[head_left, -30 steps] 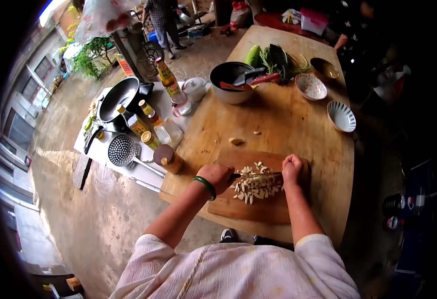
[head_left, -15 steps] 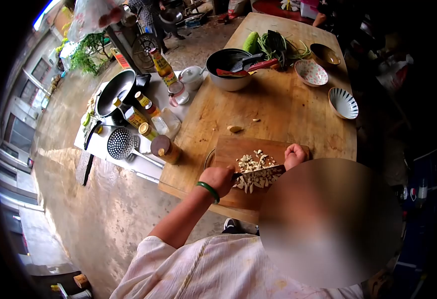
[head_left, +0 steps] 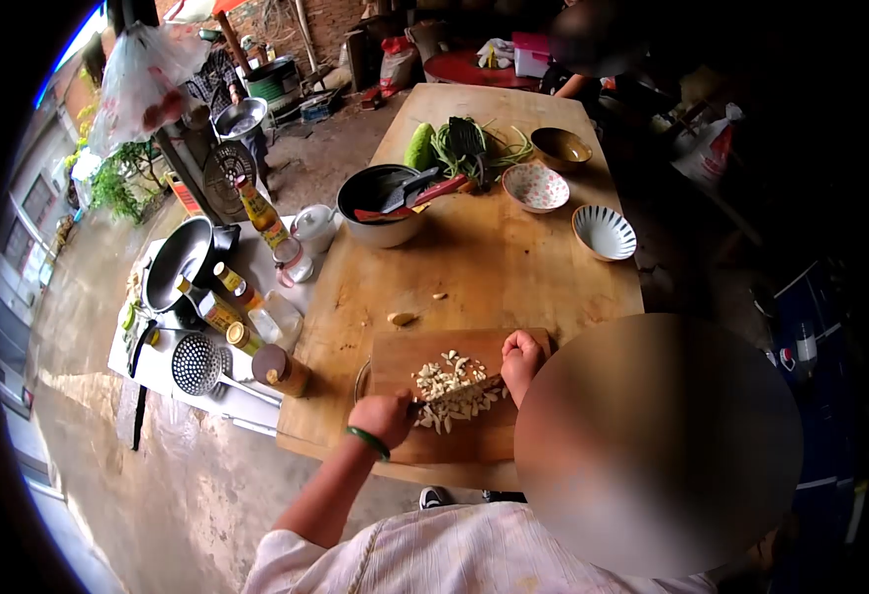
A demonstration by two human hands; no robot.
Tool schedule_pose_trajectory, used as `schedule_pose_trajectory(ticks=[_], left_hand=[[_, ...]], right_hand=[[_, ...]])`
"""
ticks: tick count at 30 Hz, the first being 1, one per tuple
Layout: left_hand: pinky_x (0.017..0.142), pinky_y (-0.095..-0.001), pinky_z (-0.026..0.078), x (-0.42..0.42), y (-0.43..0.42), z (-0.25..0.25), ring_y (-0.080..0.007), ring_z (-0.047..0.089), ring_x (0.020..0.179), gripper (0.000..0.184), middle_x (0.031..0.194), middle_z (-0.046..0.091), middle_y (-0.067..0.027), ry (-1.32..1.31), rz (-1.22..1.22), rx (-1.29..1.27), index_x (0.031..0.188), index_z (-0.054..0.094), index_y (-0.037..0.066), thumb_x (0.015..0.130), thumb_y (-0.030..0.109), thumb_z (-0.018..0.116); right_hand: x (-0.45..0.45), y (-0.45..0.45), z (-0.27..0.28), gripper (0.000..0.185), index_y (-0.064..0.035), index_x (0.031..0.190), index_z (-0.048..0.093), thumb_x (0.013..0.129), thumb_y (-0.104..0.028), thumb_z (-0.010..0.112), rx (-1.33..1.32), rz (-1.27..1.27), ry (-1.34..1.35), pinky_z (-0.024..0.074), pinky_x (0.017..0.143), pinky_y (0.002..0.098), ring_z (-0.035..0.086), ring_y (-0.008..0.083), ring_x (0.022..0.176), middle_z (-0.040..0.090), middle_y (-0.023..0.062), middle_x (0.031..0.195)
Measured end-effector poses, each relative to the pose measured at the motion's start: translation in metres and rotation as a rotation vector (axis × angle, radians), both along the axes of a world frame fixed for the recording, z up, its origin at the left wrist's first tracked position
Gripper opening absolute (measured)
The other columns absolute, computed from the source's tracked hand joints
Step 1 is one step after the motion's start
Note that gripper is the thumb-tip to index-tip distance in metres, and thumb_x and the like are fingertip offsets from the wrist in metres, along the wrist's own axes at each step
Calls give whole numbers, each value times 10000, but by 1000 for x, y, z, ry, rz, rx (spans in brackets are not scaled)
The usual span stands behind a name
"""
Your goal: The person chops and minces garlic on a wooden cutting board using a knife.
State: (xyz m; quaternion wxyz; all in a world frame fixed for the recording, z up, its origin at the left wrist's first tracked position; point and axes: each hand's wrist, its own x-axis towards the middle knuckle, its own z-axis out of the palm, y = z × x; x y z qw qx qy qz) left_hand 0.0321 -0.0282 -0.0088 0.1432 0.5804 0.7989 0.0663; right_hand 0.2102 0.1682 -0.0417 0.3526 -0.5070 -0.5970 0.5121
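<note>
We are seeing the left hand (head_left: 382, 418) gripping a knife (head_left: 468, 391), right hand (head_left: 522, 362) clenched by its tip, seemingly steadying it over pale pieces (head_left: 446, 410).

Wooden table (head_left: 513, 282), board (head_left: 400, 358), bowls (head_left: 605, 236), perhaps cucumber (head_left: 419, 147)

Could slide forward from the board (head_left: 387, 346) across the middle of the counter (head_left: 494, 272), between pot (head_left: 383, 235) and striped bowl (head_left: 605, 234), skirting low garlic pieces (head_left: 403, 319). Hemmed in leftward by jar (head_left: 281, 371) and bottles (head_left: 244, 289), farther ahead by a red handle (head_left: 441, 189) jutting over the pot's rim, cucumber (head_left: 419, 147) and greens (head_left: 466, 144). Barred across the board by the knife (head_left: 469, 390).
</note>
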Motion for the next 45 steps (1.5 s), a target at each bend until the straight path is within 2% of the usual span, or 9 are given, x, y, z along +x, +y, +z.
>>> schedule_pose_trajectory(ticks=[8, 10, 13, 16, 17, 19, 34, 38, 45], left_hand=[[590, -497, 505, 13, 5, 20, -379, 649, 669, 296, 706, 656, -178, 44, -43, -21, 852, 611, 92, 907, 381, 579], [580, -503, 505, 12, -5, 3, -376, 654, 669, 288, 702, 655, -176, 24, -10, 129, 852, 601, 93, 902, 377, 592], [538, -508, 494, 6, 5, 14, -387, 632, 606, 298, 642, 630, -168, 95, -91, 147, 837, 580, 98, 907, 387, 600], [535, -502, 492, 14, 14, 26, -384, 633, 620, 270, 657, 636, -161, 138, -112, 105, 835, 569, 104, 906, 362, 608], [543, -499, 492, 14, 11, 21, -384, 635, 632, 260, 685, 644, -162, 109, -123, 164, 823, 558, 105, 900, 346, 620], [539, -497, 485, 17, 4, 2, -395, 629, 626, 265, 681, 638, -169, 95, -103, 151, 818, 536, 97, 900, 333, 625], [536, -503, 495, 16, 2, -6, -397, 635, 609, 293, 657, 638, -176, 113, -118, 152, 811, 556, 102, 897, 370, 634], [529, -497, 498, 3, 14, 13, -387, 641, 615, 281, 672, 647, -170, 108, -131, 166, 829, 572, 111, 895, 377, 631], [567, -496, 497, -35, 25, 44, -369, 642, 668, 249, 694, 643, -152, 141, -31, 45, 843, 597, 115, 888, 360, 611]], right_hand=[[7, 21, -52, 191, -82, 651, 550, 746, 30, 428, 56, 7, 172, 428, 563, 295, 538, 143, 593, 556, 36, 595], [8, 8, -21, 181, -77, 655, 556, 744, 24, 436, 143, 18, -106, 428, 557, 306, 543, 141, 590, 546, 53, 586], [4, 31, -88, 155, -68, 660, 549, 780, -7, 474, 164, 21, 234, 428, 534, 330, 540, 148, 568, 522, 73, 564], [10, 23, -56, 156, -58, 648, 539, 797, -14, 529, 147, 6, 255, 403, 520, 309, 483, 118, 565, 513, 38, 561], [-3, 32, -92, 144, -59, 657, 546, 792, -15, 524, 153, -16, 316, 418, 529, 327, 522, 162, 564, 540, 69, 574], [0, 16, -56, 120, -75, 679, 572, 771, -20, 519, 307, -52, 73, 459, 563, 402, 613, 310, 618, 599, 158, 655], [6, 3, -32, 85, -86, 700, 557, 772, -48, 531, 240, -87, 61, 446, 577, 429, 608, 357, 662, 594, 154, 674], [-4, 25, -57, 163, -81, 635, 555, 735, 4, 458, 119, -88, 61, 452, 566, 354, 581, 196, 590, 564, 93, 582], [-50, 39, -57, 185, -64, 612, 545, 728, 33, 440, -5, -29, 242, 430, 552, 318, 511, 147, 552, 521, 56, 545]])
